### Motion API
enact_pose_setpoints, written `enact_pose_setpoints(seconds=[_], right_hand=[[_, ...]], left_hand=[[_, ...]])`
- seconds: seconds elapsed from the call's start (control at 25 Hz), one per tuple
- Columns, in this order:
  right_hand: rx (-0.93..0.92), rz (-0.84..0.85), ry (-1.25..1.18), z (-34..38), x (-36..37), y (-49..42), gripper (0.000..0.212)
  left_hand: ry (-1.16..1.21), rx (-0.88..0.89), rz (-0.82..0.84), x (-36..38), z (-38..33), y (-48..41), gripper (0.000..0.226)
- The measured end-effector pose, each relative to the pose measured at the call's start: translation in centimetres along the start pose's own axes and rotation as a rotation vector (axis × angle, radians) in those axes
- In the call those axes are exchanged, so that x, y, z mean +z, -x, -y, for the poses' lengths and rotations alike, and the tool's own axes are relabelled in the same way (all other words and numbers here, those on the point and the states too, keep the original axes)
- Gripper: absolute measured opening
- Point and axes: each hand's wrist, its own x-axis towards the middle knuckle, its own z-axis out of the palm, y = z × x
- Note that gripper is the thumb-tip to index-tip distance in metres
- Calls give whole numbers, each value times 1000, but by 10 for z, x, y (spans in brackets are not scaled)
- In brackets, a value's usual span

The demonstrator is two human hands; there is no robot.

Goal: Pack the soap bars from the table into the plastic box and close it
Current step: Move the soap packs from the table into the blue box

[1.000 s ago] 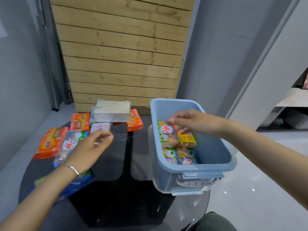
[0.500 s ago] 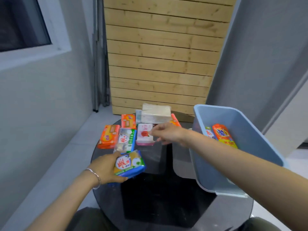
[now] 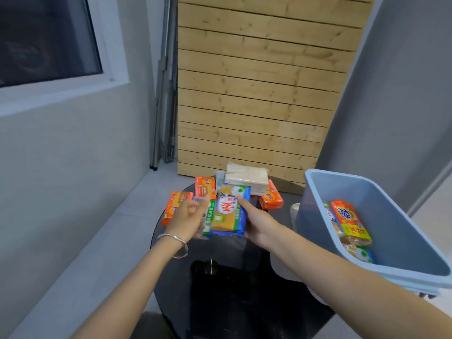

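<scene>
Nearest, on the right of the dark round glass table: a light blue plastic box, open, with a few wrapped soap bars inside already. Next, pinched in the right hand, a blue-and-yellow wrapped soap bar, lifted. Gripped in the curled left hand, a green-and-white wrapped bar. Farther back, three orange wrapped bars left to pack. Not yet closed.

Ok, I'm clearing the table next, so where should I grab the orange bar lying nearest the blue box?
Probably pinch the orange bar across its narrow width near its free end, coming from above on the box side. It lies label-up on the table, and its far end is tucked against the white pack, so that end looks blocked.
</scene>
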Motion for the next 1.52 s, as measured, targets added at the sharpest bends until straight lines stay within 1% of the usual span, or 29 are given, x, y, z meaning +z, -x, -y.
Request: enact_pose_setpoints(seconds=[0.08,0.12,0.16,0.2,0.28,0.44,0.52,0.6,0.72,0.76,0.84,0.92,1.0,1.12,1.24,1.28,1.4,1.52], right_hand=[[3,-58,-74,-6,-1,-10,33],[17,-74,-87,-10,1,-13,35],[33,-73,-88,-14,5,-16,40],[46,-57,-96,-18,12,-18,44],[60,-29,-121,-27,25,-21,43],[44,-38,-109,-37,34,-22,34],[46,-23,-83,-38,30,-19,27],[89,-1,-72,-39,21,-13,25],[158,21,-45,-40,6,1,28],[163,23,-25,-40,3,8,30],[113,16,37,-29,3,20,31],[18,21,90,-7,3,35,29],[-93,38,93,23,-1,50,29],[-246,35,88,75,-28,75,38],[-383,-44,176,114,-75,96,41],[-398,-79,199,122,-94,102,41],[-362,-167,248,130,-143,113,40],[-348,-246,391,125,-187,108,48]], left_hand=[[-202,-100,-10,-8,18,-8,39],[-298,-151,0,-8,27,-10,41],[-336,-196,22,-7,34,-11,45],[-316,-239,53,-5,38,-13,49],[-213,-291,74,-2,40,-14,52],[89,-338,-22,6,39,-18,44],[115,-337,-43,9,39,-20,41],[133,-351,-49,7,41,-22,38],[141,-514,122,3,44,-14,43],[127,-528,151,4,45,-10,43],[203,-463,122,10,41,-5,39],[399,-379,91,15,25,-2,28],[531,-283,134,19,1,-1,23],[580,-149,221,33,-34,0,26],[566,-101,257,56,-56,0,29],[564,-91,260,66,-61,0,27],[576,-76,268,96,-72,-1,20],[580,-67,275,123,-78,0,15]])
